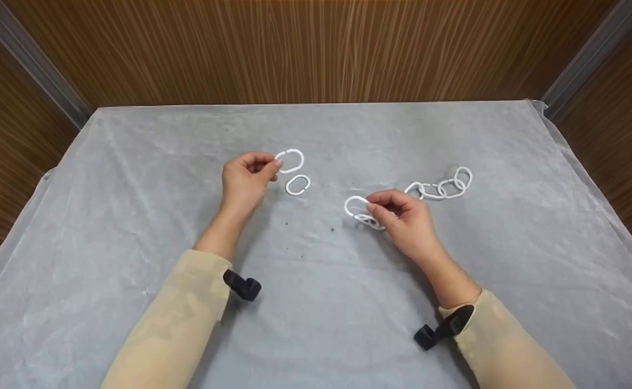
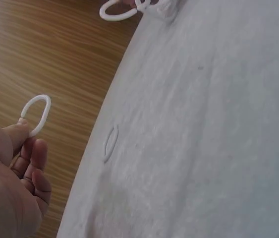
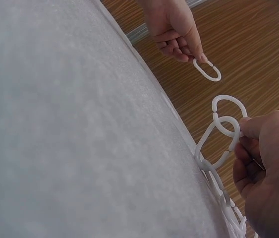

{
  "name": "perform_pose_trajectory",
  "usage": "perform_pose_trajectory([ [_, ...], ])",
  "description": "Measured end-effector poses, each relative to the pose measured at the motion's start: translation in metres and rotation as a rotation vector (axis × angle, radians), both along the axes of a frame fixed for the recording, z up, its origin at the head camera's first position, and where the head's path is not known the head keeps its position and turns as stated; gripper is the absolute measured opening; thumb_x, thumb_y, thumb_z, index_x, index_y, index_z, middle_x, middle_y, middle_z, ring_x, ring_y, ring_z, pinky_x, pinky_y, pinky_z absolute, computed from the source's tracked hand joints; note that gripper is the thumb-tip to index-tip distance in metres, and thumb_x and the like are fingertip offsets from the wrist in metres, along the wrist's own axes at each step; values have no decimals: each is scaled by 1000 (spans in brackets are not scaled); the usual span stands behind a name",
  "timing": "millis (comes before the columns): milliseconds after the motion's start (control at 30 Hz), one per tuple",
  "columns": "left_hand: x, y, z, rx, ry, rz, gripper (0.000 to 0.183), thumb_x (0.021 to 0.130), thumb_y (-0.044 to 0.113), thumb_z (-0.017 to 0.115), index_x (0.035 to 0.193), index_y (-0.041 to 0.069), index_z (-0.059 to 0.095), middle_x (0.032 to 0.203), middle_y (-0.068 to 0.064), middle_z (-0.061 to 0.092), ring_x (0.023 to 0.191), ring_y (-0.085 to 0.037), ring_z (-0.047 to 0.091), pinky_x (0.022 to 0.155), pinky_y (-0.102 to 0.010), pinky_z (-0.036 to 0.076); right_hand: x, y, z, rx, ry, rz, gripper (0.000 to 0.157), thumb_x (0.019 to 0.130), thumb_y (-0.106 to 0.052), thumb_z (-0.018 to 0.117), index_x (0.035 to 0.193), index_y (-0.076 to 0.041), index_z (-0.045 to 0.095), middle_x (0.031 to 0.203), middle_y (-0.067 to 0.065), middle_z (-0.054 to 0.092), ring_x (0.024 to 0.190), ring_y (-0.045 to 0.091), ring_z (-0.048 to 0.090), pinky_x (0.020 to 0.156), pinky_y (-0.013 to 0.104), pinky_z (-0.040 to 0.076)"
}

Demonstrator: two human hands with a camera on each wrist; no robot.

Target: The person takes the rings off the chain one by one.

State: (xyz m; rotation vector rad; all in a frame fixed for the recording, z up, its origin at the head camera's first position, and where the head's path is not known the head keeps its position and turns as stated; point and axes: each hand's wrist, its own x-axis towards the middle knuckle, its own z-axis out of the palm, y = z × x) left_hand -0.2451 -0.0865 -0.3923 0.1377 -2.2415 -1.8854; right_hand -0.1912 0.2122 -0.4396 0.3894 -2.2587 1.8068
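My left hand (image 1: 248,181) pinches a single white plastic chain link (image 1: 291,161) between thumb and forefinger, held up over the cloth. That oval link has a small gap in its side. Just below it, a second loose white link (image 1: 298,185) lies flat on the cloth. My right hand (image 1: 405,221) pinches the end link (image 1: 356,206) of a white plastic chain (image 1: 448,189). In the right wrist view, the pinched end link (image 3: 230,99) is raised, and the following link (image 3: 203,144) hangs from it. Part of the chain is hidden behind the right hand.
Grey cloth (image 1: 321,324) covers the table. Wood-grain panels (image 1: 316,54) stand behind it and at both sides, with metal strips at the corners. A few dark specks (image 1: 332,229) dot the cloth between the hands. Black wrist cameras (image 1: 244,286) are strapped on both sleeves.
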Motion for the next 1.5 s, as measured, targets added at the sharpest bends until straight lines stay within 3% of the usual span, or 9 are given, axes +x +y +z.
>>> perform_pose_trajectory([
  [400, -18, -18, -15, -53, -43, 47, 13, 95, 8, 81, 101, -3, 76, 79, -3, 69, 66, -11, 67, 64, -25, 56, 1, -2, -1, 14, -6, 7, 8, 93, 2, 79, 101, -1, 81, 89, 10, 75, 78, 13, 65, 70, 19, 51],
  [800, -20, -27, -34, -140, -134, 88, 14, 96, 12, 80, 102, 0, 76, 80, -2, 69, 71, -9, 64, 65, -21, 53, 3, 0, 0, 27, 6, 11, 9, 93, 2, 79, 101, 0, 80, 90, 10, 75, 81, 13, 65, 74, 20, 51],
  [1500, -25, -26, -37, -287, -137, 70, 16, 97, 16, 81, 101, 1, 77, 83, -4, 71, 71, -9, 65, 66, -20, 52, 1, 1, 1, 48, 9, 4, 9, 93, 1, 79, 102, -1, 80, 90, 9, 75, 79, 12, 64, 71, 19, 51],
])
